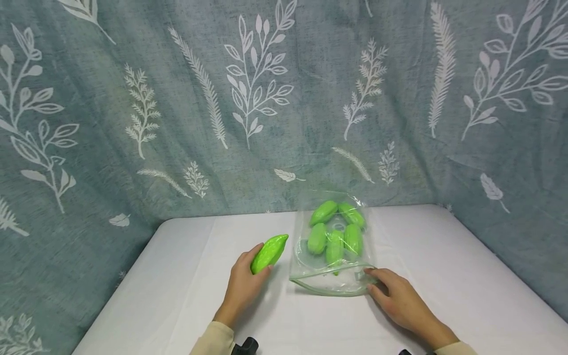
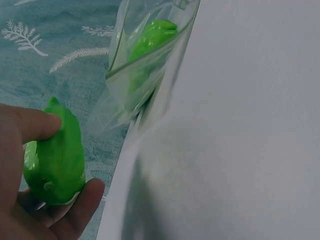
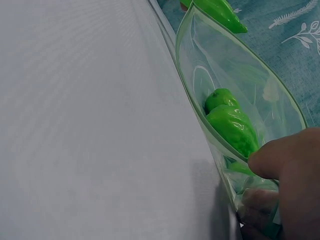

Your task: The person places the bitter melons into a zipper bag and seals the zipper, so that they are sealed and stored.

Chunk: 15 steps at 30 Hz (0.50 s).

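Note:
My left hand (image 1: 245, 280) holds a glossy, lumpy green bitter melon (image 1: 269, 252) between thumb and fingers, its pointed tip toward the back right. This bitter melon (image 2: 57, 155) shows a stubby end in the left wrist view. To its right lies a clear zip bag (image 1: 301, 266) with a pale green rim, its mouth facing me. Several similar bitter melons (image 1: 335, 246) lie inside. My right hand (image 1: 399, 301) pinches the bag's right mouth corner. The bag's mouth gapes in the right wrist view, where bitter melons (image 3: 234, 130) show inside; some fingers are seen through the plastic.
A white-covered table (image 1: 177, 296) lies under the hands and bag. Behind it and along the sides hangs a blue-green curtain (image 1: 310, 98) with white leaf prints. The bag's far end reaches the table's back edge.

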Motion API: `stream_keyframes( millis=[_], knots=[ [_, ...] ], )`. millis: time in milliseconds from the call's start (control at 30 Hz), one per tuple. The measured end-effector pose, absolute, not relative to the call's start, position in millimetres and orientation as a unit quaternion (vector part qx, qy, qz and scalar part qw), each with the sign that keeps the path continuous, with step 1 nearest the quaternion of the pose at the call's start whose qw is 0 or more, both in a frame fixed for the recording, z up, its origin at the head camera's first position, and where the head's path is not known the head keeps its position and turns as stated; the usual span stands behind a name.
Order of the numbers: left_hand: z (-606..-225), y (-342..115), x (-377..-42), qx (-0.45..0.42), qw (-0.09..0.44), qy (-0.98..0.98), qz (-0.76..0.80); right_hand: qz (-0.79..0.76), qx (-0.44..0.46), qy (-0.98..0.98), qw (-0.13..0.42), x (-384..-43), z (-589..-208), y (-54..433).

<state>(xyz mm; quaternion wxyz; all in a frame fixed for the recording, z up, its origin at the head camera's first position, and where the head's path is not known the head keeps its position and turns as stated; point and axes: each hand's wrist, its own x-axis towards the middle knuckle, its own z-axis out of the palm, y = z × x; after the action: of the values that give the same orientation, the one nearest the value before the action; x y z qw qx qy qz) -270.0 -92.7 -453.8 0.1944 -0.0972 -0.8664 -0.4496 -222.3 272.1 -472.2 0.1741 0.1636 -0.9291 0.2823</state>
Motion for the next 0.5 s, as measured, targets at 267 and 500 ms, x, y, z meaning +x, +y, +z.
stream_keyframes(
  millis=[267,500],
  knots=[
    [-450.5,-87.5,-258.4,-0.099,0.184,-0.867,-0.453,0.278,0.166,-0.929,0.177,-222.1,-474.8,272.1],
    [-447.1,-82.7,-248.9,-0.1,0.181,-0.866,-0.455,0.276,0.167,-0.929,0.18,-222.5,-473.3,272.0]
  ],
)
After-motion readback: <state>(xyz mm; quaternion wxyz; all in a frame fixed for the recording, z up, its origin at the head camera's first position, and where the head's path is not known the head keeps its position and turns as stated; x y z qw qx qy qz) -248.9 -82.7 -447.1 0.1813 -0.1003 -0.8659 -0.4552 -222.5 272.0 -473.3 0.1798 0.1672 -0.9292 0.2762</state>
